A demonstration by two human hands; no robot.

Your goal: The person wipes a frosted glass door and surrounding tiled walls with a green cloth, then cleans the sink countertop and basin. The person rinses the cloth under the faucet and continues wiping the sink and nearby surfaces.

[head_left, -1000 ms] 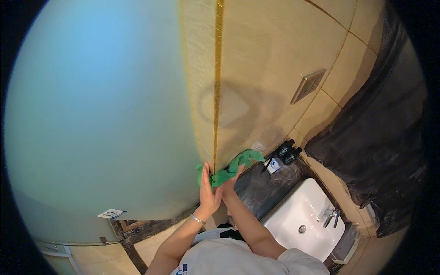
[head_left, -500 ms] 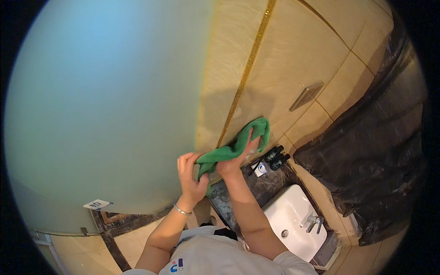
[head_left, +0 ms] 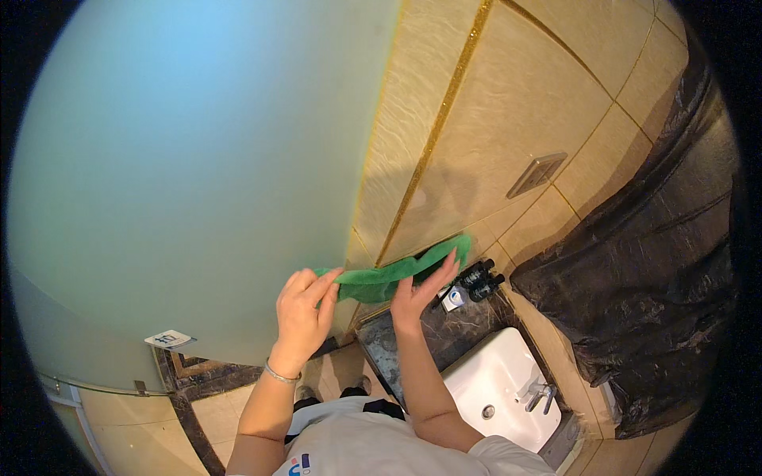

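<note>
Left hand (head_left: 303, 316): pinching the left end of the green cloth (head_left: 373, 277) | right hand (head_left: 422, 298): staying half open, thumb apart from fingers, touching the cloth's right part | cloth: stretching between the hands near the tiled wall (head_left: 476, 190) | dark bottles (head_left: 479, 276): sitting on the marble table (head_left: 459, 327) near the white washbasin (head_left: 475, 382)

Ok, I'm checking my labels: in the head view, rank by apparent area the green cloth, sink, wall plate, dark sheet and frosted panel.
Largest to smallest:
1. frosted panel
2. dark sheet
3. sink
4. green cloth, partly covered
5. wall plate
</note>
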